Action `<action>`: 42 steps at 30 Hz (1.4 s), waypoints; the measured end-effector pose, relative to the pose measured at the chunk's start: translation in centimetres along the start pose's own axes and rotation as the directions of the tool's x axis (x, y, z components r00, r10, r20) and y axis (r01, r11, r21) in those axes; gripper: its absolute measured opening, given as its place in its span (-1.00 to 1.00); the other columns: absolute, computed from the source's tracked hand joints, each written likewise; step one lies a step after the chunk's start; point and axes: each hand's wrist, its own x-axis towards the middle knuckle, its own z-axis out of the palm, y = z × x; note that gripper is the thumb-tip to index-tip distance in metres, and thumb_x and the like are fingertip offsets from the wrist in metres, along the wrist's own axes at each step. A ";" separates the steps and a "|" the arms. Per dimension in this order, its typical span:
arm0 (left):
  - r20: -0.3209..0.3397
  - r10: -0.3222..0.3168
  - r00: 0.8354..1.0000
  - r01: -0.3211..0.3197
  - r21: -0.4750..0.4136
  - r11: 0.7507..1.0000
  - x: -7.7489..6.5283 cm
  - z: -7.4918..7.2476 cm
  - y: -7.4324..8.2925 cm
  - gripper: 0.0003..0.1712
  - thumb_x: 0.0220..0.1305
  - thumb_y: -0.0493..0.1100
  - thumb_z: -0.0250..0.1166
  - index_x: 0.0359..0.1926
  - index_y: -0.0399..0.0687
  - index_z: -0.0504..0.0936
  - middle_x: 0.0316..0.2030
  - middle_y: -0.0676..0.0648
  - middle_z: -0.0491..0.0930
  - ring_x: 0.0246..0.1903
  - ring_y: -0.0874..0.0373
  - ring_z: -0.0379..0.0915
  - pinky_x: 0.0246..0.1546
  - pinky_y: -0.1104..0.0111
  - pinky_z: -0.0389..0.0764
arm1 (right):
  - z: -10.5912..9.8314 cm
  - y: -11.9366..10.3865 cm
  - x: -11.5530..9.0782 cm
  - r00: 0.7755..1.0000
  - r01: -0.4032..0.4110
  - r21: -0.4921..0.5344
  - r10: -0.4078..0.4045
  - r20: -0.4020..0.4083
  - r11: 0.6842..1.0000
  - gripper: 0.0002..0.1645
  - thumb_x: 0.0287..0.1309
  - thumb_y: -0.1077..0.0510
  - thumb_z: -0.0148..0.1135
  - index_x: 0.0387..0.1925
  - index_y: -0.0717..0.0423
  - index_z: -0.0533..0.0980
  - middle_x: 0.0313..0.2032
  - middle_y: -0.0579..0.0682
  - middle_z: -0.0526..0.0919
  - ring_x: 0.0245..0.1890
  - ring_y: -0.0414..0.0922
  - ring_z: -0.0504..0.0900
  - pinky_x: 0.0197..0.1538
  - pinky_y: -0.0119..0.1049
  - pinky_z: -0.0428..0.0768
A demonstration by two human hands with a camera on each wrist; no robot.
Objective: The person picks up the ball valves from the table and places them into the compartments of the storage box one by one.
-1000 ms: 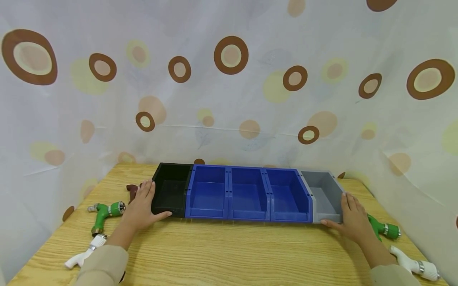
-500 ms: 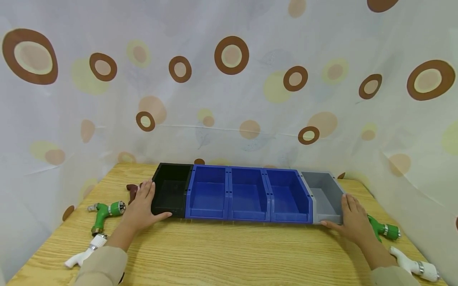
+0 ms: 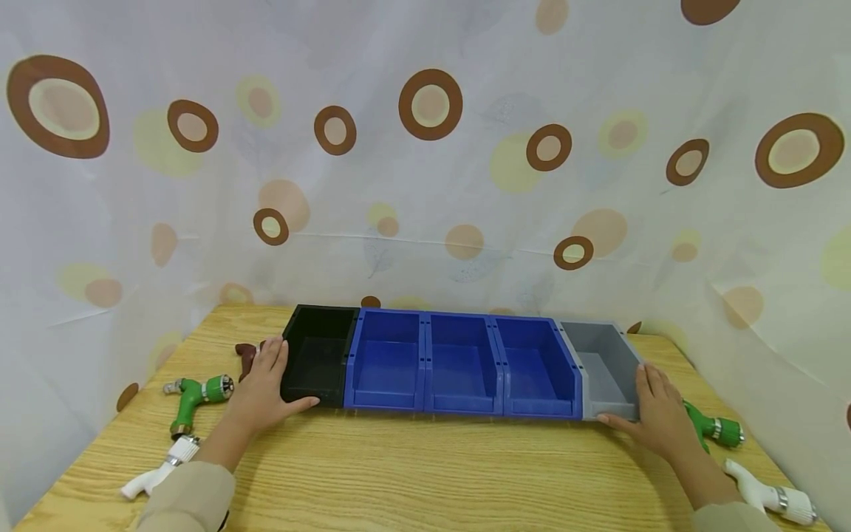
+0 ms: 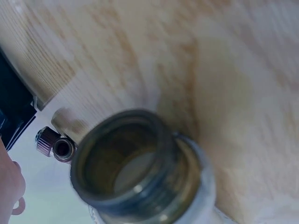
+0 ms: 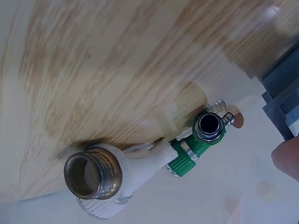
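A row of joined storage bins spans the back of the table: a black bin (image 3: 318,362), several blue bins (image 3: 465,369) and a grey bin (image 3: 598,369). My left hand (image 3: 259,391) lies with straight fingers along the black bin's left side, thumb at its front corner. At the other end my right hand (image 3: 661,410) touches the grey bin's outer side, its thumb reaching the front edge. In the left wrist view only a bit of the left hand (image 4: 10,186) shows, beside the black bin (image 4: 11,100). A right fingertip (image 5: 287,156) shows by the grey bin (image 5: 282,91).
Left of the bins lie a dark red tap (image 3: 246,357), a green tap (image 3: 193,399) and a white tap (image 3: 159,469). Another green tap (image 3: 714,427) and white tap (image 3: 764,491) lie at the right. A patterned curtain (image 3: 425,185) hangs behind the wooden table (image 3: 432,473).
The row of bins has slid very slightly toward me, most at the grey end, with both hands staying on its ends. The taps have not moved.
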 end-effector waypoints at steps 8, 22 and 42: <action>-0.007 0.009 1.000 -0.009 0.008 1.000 -0.2 0.1 0.0 0.26 -0.06 0.31 0.31 0.36 -0.49 -0.02 0.38 -0.42 -0.07 0.38 -0.29 -0.17 0.16 -0.16 0.28 | -0.1 -0.2 -0.4 1.000 0.004 0.005 -0.004 -0.009 1.000 0.40 -0.18 -0.37 0.30 0.27 0.64 -0.04 0.24 0.60 0.07 0.23 0.45 0.06 0.21 0.29 0.09; -0.041 0.025 0.999 -0.024 0.034 0.999 -0.6 0.4 -0.2 0.25 -0.09 0.31 0.33 0.35 -0.49 0.02 0.37 -0.42 -0.02 0.36 -0.31 -0.12 0.14 -0.16 0.31 | 0.1 -0.2 -0.9 0.999 0.013 -0.001 -0.013 -0.050 1.000 0.40 -0.21 -0.39 0.32 0.26 0.64 0.01 0.21 0.57 0.13 0.20 0.46 0.11 0.21 0.28 0.13; -0.035 0.021 0.999 -0.020 0.020 1.000 -0.9 -0.1 0.2 0.25 -0.07 0.30 0.33 0.35 -0.49 0.00 0.38 -0.43 -0.09 0.36 -0.34 -0.15 0.23 -0.15 0.18 | -0.4 -0.4 -1.3 0.997 0.032 -0.015 -0.033 -0.069 0.999 0.40 -0.25 -0.38 0.34 0.24 0.66 0.04 0.19 0.60 0.16 0.18 0.46 0.15 0.24 0.25 0.11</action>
